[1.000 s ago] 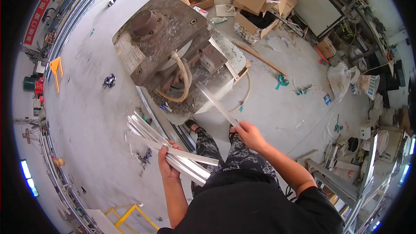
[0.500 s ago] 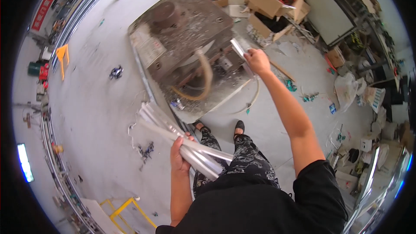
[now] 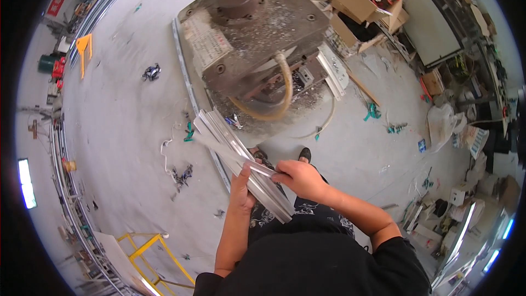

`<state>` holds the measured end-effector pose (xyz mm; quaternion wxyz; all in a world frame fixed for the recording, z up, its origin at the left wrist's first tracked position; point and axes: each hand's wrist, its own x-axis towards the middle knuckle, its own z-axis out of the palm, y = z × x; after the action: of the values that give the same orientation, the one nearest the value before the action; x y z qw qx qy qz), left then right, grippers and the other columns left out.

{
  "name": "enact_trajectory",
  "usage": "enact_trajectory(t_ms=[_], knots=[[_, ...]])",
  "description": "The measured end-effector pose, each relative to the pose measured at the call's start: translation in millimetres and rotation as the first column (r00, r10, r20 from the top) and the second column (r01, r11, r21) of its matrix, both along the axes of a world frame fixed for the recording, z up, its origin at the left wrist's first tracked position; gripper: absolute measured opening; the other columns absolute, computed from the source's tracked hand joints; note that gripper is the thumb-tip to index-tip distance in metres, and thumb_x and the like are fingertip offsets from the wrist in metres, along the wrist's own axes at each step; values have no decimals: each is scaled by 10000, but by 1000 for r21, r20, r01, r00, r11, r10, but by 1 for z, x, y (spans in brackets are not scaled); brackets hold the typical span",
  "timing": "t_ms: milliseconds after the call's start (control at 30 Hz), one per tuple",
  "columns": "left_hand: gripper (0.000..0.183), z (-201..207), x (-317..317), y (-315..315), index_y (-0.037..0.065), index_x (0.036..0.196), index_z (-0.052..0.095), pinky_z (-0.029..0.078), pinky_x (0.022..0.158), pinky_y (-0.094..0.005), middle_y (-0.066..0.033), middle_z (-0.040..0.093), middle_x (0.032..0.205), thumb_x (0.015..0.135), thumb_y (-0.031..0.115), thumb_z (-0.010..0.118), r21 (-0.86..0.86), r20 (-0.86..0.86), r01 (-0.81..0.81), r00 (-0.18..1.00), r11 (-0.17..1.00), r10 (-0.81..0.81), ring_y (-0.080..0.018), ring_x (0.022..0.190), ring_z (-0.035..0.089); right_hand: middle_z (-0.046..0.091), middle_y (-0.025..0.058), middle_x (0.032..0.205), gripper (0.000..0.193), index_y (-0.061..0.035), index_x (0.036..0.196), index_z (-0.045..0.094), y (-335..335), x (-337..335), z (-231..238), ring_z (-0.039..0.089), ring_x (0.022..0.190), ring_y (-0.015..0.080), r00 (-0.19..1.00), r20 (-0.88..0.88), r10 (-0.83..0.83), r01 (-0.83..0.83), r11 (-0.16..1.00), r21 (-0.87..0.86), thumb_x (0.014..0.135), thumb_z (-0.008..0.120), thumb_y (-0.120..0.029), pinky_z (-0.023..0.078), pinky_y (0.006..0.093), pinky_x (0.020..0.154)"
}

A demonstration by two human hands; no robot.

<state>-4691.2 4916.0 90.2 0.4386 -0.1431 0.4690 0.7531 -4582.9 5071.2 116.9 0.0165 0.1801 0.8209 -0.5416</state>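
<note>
My left hand (image 3: pixel 241 193) is wrapped round a bundle of long silver metal profiles (image 3: pixel 223 131), held slantwise in front of my legs. My right hand (image 3: pixel 302 181) pinches the near end of one flat metal strip (image 3: pixel 259 169) that crosses over the bundle. Beyond my feet stands a dusty brown machine (image 3: pixel 296 22) with a round raised cap and a yellowish hose (image 3: pixel 286 85). A single short silver profile (image 3: pixel 330 74) rests at its right side, away from both hands. The left fingers' undersides are hidden by the bundle.
Open cardboard boxes (image 3: pixel 350 0) sit beyond the machine on the right. A long metal rail (image 3: pixel 187 77) runs along its left side. Small scraps and a white cord (image 3: pixel 164 151) litter the floor. A yellow frame (image 3: pixel 143 249) stands at lower left.
My right hand has come back from the machine's right side to the bundle and now grips a strip there. A profile stays behind at the machine. The view has shifted slightly.
</note>
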Motion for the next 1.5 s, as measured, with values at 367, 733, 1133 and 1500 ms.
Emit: enact_trajectory(t_ms=[367,733,1133,1500], knots=[[294,3,-19,-10,78,1103,495,490,771,-336,-61,520,951,834,124,603,227,199,-85,979,970,40,-154,848,531,581,148,680,191,-68,878,611,69,105,-5,566,604,322,843,289,-454,459,887,54,880,555,-251,434,387,554],[325,3,-21,-13,42,1116,483,498,795,-353,-72,521,965,823,102,609,200,230,-136,969,970,88,-161,849,540,599,145,726,263,-79,830,617,109,67,-14,566,705,351,881,250,-401,377,915,142,879,518,-318,438,442,619],[321,5,-32,-2,40,1122,479,491,809,-352,-70,521,974,834,112,602,185,243,-114,968,976,67,-167,860,540,595,131,681,232,-94,820,618,101,60,-6,569,656,346,808,338,-483,505,863,26,873,539,-306,437,429,577],[267,7,-50,4,30,1068,502,469,797,-336,-49,530,972,834,117,597,134,252,-64,967,989,29,-139,845,536,563,174,679,245,-57,793,571,37,23,-40,550,664,373,720,240,-651,675,737,-25,884,535,-281,424,442,579]])
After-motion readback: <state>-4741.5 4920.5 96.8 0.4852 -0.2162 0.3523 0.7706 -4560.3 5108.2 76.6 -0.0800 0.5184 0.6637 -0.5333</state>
